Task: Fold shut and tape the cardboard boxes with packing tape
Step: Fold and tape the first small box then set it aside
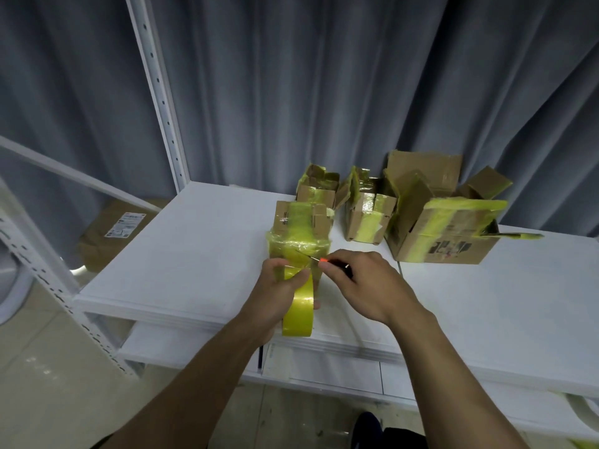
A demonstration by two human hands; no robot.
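Observation:
A small cardboard box [299,223] wrapped in yellow tape stands on the white table [194,254], flaps closed. My left hand [278,286] grips a roll of yellow packing tape [299,314], whose strip runs up to the box's near side. My right hand [363,283] holds a small cutter [327,261] with an orange tip, its thin blade touching the tape strip just below the box. Behind stand two small taped boxes [319,189] [369,215] and one larger box [450,231], with flaps open.
A white perforated shelf post [158,89] rises at the table's far left corner before a grey curtain. A brown parcel with a label [113,231] lies on the floor at the left. White boards [324,367] sit on a lower level under the table.

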